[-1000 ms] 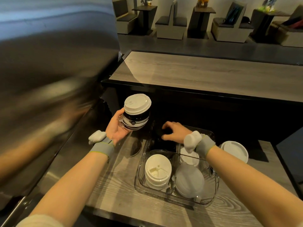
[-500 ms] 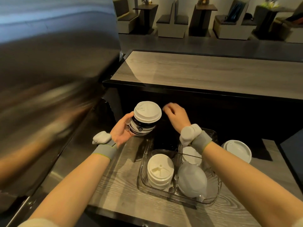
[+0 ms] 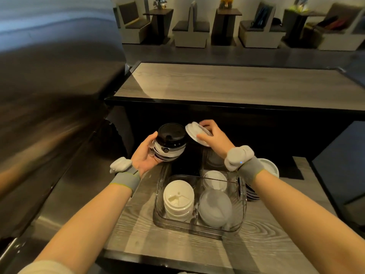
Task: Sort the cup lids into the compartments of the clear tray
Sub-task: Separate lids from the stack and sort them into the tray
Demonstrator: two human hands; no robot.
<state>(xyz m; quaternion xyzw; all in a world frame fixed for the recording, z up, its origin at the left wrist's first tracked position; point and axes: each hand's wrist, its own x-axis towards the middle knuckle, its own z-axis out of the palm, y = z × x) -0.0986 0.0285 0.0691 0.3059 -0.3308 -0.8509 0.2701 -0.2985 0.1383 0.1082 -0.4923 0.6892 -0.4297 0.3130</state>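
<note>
A: What's worn?
B: A grey left wristband (image 3: 126,179) and right wristband (image 3: 250,170), each edged yellow-green.
A: Anything on them?
B: A white padded left pod (image 3: 120,165) and right pod (image 3: 238,156); the right one carries a tiny blue light (image 3: 241,162). The left hand (image 3: 145,155) and right hand (image 3: 216,138) are bare. A pale sleeve (image 3: 45,267) shows lower left.

Place: café, pretty clearly
Seating: booth benches (image 3: 190,34) and small dark tables (image 3: 227,26) at the back
Counter: long wood-grain surface (image 3: 237,84), tray (image 3: 197,229) of takeaway cup lids (image 3: 178,198) up front
</note>
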